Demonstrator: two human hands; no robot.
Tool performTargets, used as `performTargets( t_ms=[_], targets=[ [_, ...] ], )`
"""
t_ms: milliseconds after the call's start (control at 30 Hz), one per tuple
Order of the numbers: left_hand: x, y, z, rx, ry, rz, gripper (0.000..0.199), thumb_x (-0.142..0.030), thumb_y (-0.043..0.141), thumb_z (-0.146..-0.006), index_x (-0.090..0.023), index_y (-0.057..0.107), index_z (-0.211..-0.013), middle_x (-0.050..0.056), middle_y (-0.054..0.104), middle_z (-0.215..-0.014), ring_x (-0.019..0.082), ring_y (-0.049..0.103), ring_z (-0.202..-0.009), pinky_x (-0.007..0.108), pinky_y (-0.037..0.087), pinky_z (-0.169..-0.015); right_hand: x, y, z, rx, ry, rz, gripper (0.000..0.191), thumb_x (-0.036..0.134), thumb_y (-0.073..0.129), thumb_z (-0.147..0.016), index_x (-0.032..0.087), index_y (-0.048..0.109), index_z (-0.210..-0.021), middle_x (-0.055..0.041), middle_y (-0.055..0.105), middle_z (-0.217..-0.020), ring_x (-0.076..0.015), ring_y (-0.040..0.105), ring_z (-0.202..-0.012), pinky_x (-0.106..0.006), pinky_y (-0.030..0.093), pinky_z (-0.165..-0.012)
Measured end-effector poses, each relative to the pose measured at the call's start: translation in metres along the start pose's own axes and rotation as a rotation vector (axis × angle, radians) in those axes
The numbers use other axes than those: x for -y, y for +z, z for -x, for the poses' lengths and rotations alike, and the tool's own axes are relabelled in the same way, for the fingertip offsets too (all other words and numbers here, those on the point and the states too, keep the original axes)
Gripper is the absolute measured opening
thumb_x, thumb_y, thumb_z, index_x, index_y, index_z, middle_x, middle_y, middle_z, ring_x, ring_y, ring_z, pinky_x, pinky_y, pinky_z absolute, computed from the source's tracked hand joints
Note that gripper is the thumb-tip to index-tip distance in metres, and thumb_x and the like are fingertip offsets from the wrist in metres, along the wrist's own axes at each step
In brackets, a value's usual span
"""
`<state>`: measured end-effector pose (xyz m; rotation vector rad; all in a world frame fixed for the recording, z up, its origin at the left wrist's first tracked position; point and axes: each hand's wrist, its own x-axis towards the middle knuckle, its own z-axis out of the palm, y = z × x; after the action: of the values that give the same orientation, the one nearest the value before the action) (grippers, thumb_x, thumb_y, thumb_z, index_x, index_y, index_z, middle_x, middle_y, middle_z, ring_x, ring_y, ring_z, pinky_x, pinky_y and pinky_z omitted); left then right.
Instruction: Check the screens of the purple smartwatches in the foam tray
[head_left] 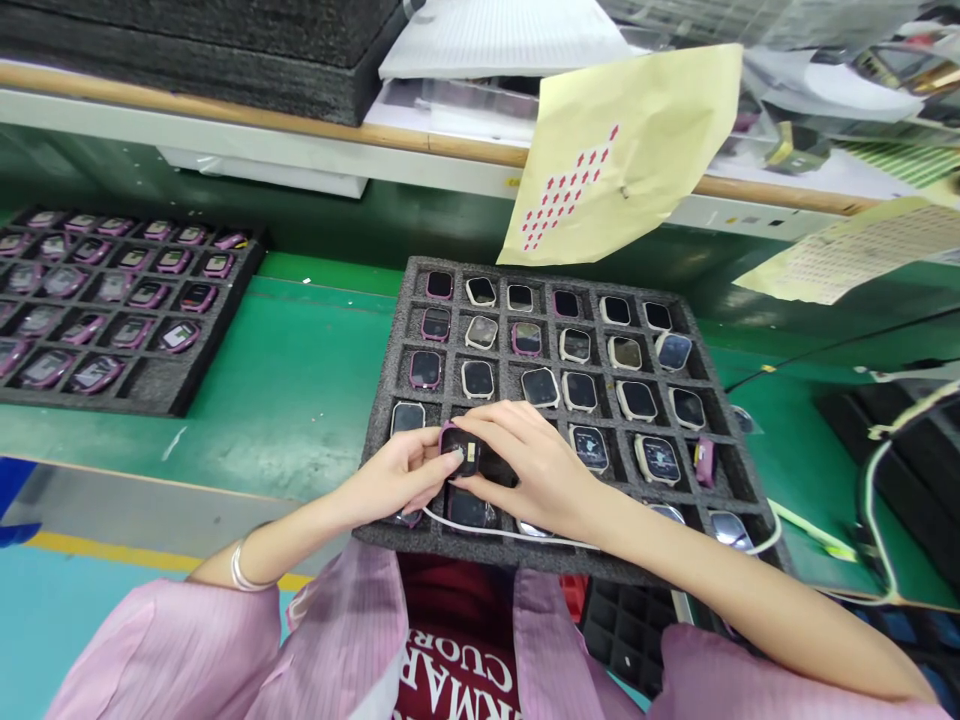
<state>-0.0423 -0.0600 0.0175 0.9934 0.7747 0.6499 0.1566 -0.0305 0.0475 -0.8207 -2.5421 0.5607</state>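
Observation:
A dark watch body with a purple edge (460, 449) is held between my two hands above the near part of a black foam tray (384, 375). My left hand (401, 472) pinches its left side, the thumb on its face. The fingers of my right hand (517, 462) grip its top and lower right edges. Several watch bodies with beige or purple frames lie in the tray's compartments, such as a lit one (658, 459) to the right. A white cable (517, 535) runs from below my left hand across the tray's near side.
A second foam tray (161, 390) with purple watches lies at the left on the green table (300, 350). Yellow paper (622, 150) hangs from the shelf (450, 148) behind. Black foam blocks (892, 470) and cables are at the right. An empty-celled black tray (630, 635) sits below the table edge.

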Motion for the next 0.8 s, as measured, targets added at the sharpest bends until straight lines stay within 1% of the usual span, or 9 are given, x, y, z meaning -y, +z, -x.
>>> performTargets(
  t_ms=[100,167,233,267,400,500,567,667,800],
  targets=[
    [0.001,0.002,-0.002,-0.037,0.009,0.026,0.035,-0.038,0.06,-0.086,-0.012,0.054,-0.11,-0.009,0.043,-0.053,0.004,0.035,-0.039,0.016,0.027,-0.039,0.0,0.004,0.0,-0.024,0.016,0.002,0.04,0.029,0.067,-0.085,0.012,0.053,-0.118,-0.0126,0.062,-0.108,-0.0269,0.057,-0.101,-0.041,0.044,-0.084],
    [0.002,0.003,-0.003,-0.049,0.063,0.033,0.033,-0.031,0.065,-0.083,-0.014,0.057,-0.109,-0.002,0.057,-0.07,0.009,0.053,-0.06,0.018,0.041,-0.054,-0.001,0.006,-0.001,-0.026,0.03,-0.026,0.038,0.029,0.069,-0.084,0.014,0.054,-0.115,-0.0112,0.063,-0.107,-0.0264,0.058,-0.1,-0.04,0.044,-0.083],
    [0.002,0.003,-0.003,-0.057,0.104,0.017,0.031,-0.027,0.068,-0.079,-0.014,0.059,-0.106,0.003,0.063,-0.087,0.014,0.058,-0.082,0.022,0.046,-0.071,-0.001,0.008,0.0,-0.023,0.043,-0.062,0.037,0.029,0.07,-0.083,0.015,0.054,-0.114,-0.0097,0.064,-0.105,-0.0258,0.058,-0.099,-0.04,0.044,-0.083],
    [0.001,0.003,-0.003,-0.059,0.104,0.005,0.031,-0.026,0.069,-0.079,-0.014,0.06,-0.106,0.004,0.063,-0.09,0.015,0.058,-0.085,0.023,0.046,-0.074,-0.001,0.009,0.0,-0.028,0.044,-0.075,0.037,0.03,0.07,-0.083,0.016,0.054,-0.114,-0.0095,0.064,-0.104,-0.0258,0.058,-0.099,-0.04,0.045,-0.082],
    [0.0,0.001,0.0,-0.061,0.06,-0.008,0.035,-0.031,0.068,-0.08,-0.013,0.061,-0.108,0.002,0.061,-0.084,0.011,0.052,-0.067,0.02,0.041,-0.058,-0.004,0.013,0.002,-0.091,0.008,-0.153,0.042,0.032,0.068,-0.086,0.016,0.053,-0.121,-0.0123,0.062,-0.107,-0.0261,0.058,-0.1,-0.042,0.046,-0.084],
    [0.001,-0.001,0.002,-0.03,0.04,0.044,0.038,-0.035,0.068,-0.08,-0.014,0.06,-0.111,0.001,0.06,-0.08,0.006,0.042,-0.054,0.017,0.031,-0.046,-0.01,0.01,0.001,-0.071,-0.04,-0.408,0.051,0.032,0.071,-0.083,0.016,0.053,-0.128,-0.0127,0.06,-0.109,-0.0235,0.058,-0.1,-0.04,0.048,-0.086],
    [0.001,-0.003,0.003,0.013,0.014,0.062,0.04,-0.037,0.067,-0.081,-0.013,0.059,-0.112,0.001,0.06,-0.076,0.004,0.033,-0.046,0.017,0.023,-0.04,-0.016,0.008,-0.001,-0.042,-0.036,-0.592,0.046,0.03,0.07,-0.085,0.016,0.057,-0.126,-0.0114,0.06,-0.107,-0.0211,0.059,-0.097,-0.037,0.049,-0.085],
    [0.001,-0.007,0.003,0.062,-0.009,0.057,0.037,-0.037,0.068,-0.081,-0.011,0.06,-0.106,0.002,0.062,-0.07,0.003,0.027,-0.042,0.017,0.019,-0.037,-0.022,0.008,-0.005,-0.046,0.003,-0.759,0.028,0.026,0.065,-0.089,0.018,0.066,-0.116,-0.0088,0.062,-0.098,-0.0181,0.06,-0.09,-0.034,0.05,-0.081],
    [-0.001,-0.011,0.004,0.135,-0.01,0.045,0.032,-0.036,0.069,-0.079,-0.011,0.062,-0.096,0.006,0.067,-0.073,0.004,0.033,-0.044,0.018,0.024,-0.04,-0.025,0.011,-0.009,-0.052,-0.002,-0.841,0.027,0.03,0.072,-0.082,0.019,0.071,-0.107,-0.0063,0.062,-0.09,-0.0166,0.059,-0.081,-0.031,0.051,-0.074]
  ],
)
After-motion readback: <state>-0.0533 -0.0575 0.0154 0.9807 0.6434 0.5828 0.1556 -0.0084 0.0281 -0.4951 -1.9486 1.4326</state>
